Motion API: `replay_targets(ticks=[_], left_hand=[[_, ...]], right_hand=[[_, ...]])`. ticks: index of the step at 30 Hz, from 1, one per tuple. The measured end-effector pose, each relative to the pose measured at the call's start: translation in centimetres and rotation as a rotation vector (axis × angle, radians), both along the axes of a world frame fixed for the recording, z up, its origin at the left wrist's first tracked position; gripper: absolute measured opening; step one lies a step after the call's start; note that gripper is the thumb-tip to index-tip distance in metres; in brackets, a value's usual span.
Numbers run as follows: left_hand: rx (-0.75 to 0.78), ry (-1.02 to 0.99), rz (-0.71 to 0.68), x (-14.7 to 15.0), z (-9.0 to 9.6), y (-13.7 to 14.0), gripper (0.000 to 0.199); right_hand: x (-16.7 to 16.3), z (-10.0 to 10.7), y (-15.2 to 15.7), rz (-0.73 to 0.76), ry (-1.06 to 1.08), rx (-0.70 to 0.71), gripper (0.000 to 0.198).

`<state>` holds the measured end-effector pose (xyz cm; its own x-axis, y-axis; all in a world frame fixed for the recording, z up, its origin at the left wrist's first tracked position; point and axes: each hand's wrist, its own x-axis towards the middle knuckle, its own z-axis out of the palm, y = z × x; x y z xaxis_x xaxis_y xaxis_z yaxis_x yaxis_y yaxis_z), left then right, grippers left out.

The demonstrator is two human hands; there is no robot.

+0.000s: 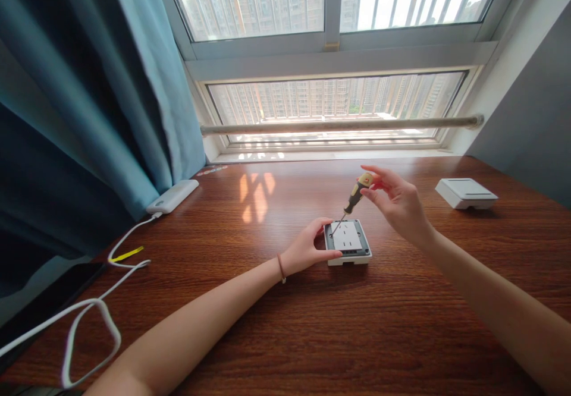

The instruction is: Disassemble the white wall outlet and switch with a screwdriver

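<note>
A wall socket (pixel 346 236) with a white face and grey frame lies face up in its white box on the wooden table. My left hand (pixel 312 246) grips it from the left, with the thumb along the near edge and the fingers at the far edge. Above it, my right hand (pixel 395 203) pinches the yellow end of a screwdriver (pixel 355 197) with a black and yellow handle. The shaft slants down to the left, and its tip meets the left side of the socket's frame, where a screw hole seems to be. Whether a screw sits under the tip is too small to tell.
At the right stands another white box-like unit (pixel 466 192). A white power strip (pixel 173 197) lies at the left by the blue curtain (pixel 147 87), its white cable (pixel 96 302) looping along the table's left side near a yellow strip (pixel 128 254). A window with a rail (pixel 339 126) rises behind.
</note>
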<state>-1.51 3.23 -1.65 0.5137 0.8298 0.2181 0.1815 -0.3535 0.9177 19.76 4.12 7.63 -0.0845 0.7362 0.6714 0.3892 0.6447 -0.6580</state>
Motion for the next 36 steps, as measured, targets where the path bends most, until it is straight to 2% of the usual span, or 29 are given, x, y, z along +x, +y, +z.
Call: replay_targets(ticks=[4, 6, 8, 13, 15, 20, 23, 26, 29, 32, 36], left_hand=[[0.008, 0.010, 0.007, 0.0, 0.1, 0.0, 0.067], [0.016, 0.010, 0.002, 0.0, 0.2, -0.1, 0.066], [0.019, 0.012, -0.003, 0.0, 0.2, -0.1, 0.066], [0.002, 0.018, 0.000, -0.1, 0.2, -0.1, 0.068], [-0.006, 0.013, -0.005, 0.0, 0.2, -0.1, 0.067], [-0.031, -0.025, -0.033, 0.1, 0.4, -0.2, 0.065], [-0.025, -0.019, -0.024, 0.1, 0.3, -0.2, 0.066], [-0.012, 0.001, -0.012, 0.0, 0.2, -0.1, 0.066], [-0.003, 0.016, -0.009, 0.0, 0.1, 0.0, 0.067], [-0.008, 0.012, -0.013, 0.0, 0.1, 0.0, 0.067], [-0.028, -0.009, -0.024, 0.0, 0.2, -0.1, 0.067]], right_hand=[[-0.2, 0.2, -0.3, 0.164, -0.003, -0.044, 0.035], [-0.4, 0.3, -0.6, 0.201, 0.007, -0.037, 0.034], [-0.7, 0.2, -0.8, 0.170, 0.023, -0.005, 0.033], [-0.8, 0.0, -0.8, -0.012, 0.059, 0.050, 0.027], [-0.6, 0.1, -0.7, -0.011, 0.070, 0.041, 0.023], [-0.2, 0.8, -0.9, 0.222, 0.032, -0.040, 0.034], [-0.3, 0.9, -1.1, 0.282, -0.018, -0.019, 0.037], [-0.7, 0.9, -1.4, 0.219, -0.073, 0.062, 0.035], [-0.9, 0.9, -1.6, 0.056, -0.100, 0.146, 0.027], [-0.6, 0.9, -1.4, -0.048, -0.077, 0.155, 0.022], [-0.1, 0.7, -0.7, 0.107, -0.024, 0.041, 0.032]])
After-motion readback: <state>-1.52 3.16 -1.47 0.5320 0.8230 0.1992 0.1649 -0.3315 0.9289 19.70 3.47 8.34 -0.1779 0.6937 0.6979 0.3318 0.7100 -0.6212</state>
